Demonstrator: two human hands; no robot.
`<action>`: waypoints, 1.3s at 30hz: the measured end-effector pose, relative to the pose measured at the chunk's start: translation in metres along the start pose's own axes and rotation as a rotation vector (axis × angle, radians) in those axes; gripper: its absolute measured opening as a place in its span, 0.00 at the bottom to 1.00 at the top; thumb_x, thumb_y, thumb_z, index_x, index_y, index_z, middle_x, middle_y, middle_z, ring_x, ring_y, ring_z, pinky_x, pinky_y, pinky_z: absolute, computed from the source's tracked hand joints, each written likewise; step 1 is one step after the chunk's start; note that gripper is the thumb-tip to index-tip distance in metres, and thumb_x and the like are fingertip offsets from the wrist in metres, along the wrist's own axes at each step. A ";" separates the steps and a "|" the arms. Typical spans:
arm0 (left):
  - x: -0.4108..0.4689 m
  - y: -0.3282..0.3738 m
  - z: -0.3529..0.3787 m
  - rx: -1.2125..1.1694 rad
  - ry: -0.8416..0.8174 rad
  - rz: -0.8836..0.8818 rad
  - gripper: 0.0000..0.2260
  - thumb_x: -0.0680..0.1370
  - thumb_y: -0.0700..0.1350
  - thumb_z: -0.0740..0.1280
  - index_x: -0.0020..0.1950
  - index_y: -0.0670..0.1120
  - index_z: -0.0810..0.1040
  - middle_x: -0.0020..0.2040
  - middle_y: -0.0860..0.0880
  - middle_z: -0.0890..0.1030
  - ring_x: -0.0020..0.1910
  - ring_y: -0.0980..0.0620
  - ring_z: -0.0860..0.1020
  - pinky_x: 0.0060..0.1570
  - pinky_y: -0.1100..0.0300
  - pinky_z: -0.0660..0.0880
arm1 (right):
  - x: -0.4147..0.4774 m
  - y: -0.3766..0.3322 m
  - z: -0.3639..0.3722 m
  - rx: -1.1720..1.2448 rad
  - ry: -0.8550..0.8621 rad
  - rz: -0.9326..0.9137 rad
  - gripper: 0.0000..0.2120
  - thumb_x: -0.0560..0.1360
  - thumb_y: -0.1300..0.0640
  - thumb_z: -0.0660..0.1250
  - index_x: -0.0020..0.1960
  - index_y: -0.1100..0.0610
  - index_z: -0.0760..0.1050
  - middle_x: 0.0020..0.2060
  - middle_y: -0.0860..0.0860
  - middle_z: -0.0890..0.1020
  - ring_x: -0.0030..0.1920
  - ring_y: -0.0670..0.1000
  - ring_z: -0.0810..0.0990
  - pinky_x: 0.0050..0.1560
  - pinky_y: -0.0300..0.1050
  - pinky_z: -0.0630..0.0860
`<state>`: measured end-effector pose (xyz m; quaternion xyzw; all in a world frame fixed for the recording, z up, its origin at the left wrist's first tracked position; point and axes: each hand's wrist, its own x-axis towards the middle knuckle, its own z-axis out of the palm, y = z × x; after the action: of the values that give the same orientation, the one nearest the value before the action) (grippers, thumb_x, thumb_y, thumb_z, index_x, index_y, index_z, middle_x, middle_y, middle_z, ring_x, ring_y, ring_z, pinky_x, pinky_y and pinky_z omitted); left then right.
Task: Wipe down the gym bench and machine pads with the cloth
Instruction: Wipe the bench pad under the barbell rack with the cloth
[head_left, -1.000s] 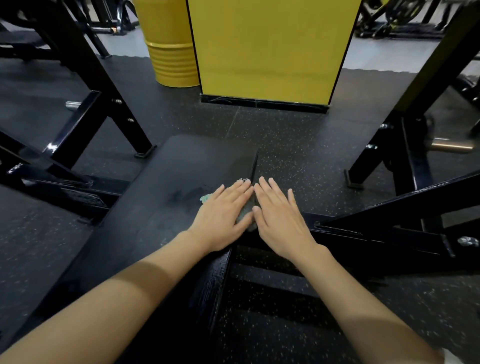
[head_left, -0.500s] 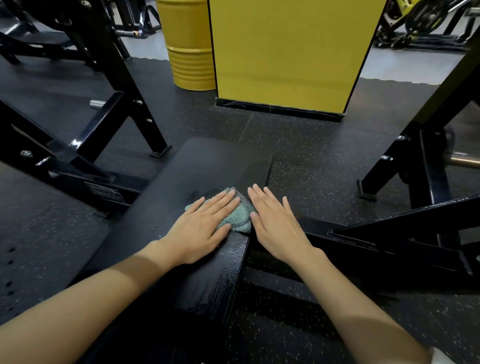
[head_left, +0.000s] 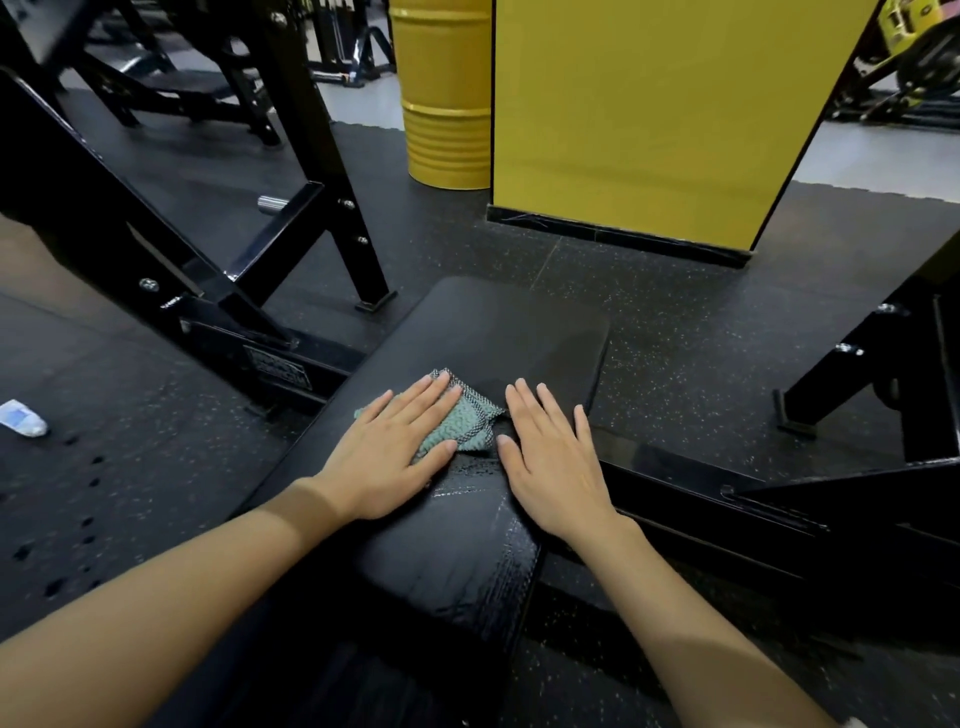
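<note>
Nearest me the bench (head_left: 457, 561) looks wet and slick, so my right hand (head_left: 553, 462), flat and holding nothing by its right edge, could slide off. My left hand (head_left: 387, 457) presses the cloth (head_left: 465, 421) with straight fingers, not gripping it. Bunched mid-bench, it may skid loose or roll, leaving the far end streaked.

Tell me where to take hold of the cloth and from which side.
Pinch the cloth by its grey-edged right corner, coming from the right with the right hand. That corner lies bare on the bench, while the left hand presses flat on the rest, so its left side is covered.
</note>
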<state>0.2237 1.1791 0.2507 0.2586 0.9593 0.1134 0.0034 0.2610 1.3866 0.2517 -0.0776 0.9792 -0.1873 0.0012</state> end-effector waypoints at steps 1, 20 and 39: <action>0.005 -0.003 0.000 0.009 -0.003 -0.016 0.35 0.74 0.67 0.37 0.80 0.58 0.44 0.80 0.61 0.42 0.77 0.64 0.39 0.73 0.63 0.36 | 0.001 0.000 0.000 -0.006 -0.006 0.011 0.28 0.85 0.47 0.46 0.81 0.52 0.43 0.80 0.46 0.45 0.79 0.46 0.39 0.77 0.53 0.36; 0.038 -0.012 0.005 0.052 0.052 -0.122 0.37 0.73 0.66 0.34 0.81 0.56 0.44 0.81 0.58 0.43 0.79 0.60 0.41 0.77 0.54 0.41 | 0.010 -0.014 0.015 -0.153 0.059 0.090 0.42 0.70 0.33 0.26 0.81 0.48 0.41 0.80 0.46 0.41 0.79 0.48 0.36 0.75 0.58 0.35; 0.039 -0.007 0.002 0.031 0.033 -0.175 0.36 0.74 0.64 0.34 0.81 0.55 0.44 0.81 0.56 0.44 0.80 0.58 0.43 0.77 0.54 0.42 | 0.009 -0.016 0.018 -0.179 0.108 0.092 0.36 0.78 0.35 0.39 0.80 0.52 0.56 0.80 0.50 0.55 0.80 0.52 0.50 0.75 0.62 0.45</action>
<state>0.1866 1.1935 0.2492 0.1717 0.9798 0.1020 -0.0066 0.2549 1.3639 0.2415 -0.0222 0.9932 -0.1029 -0.0500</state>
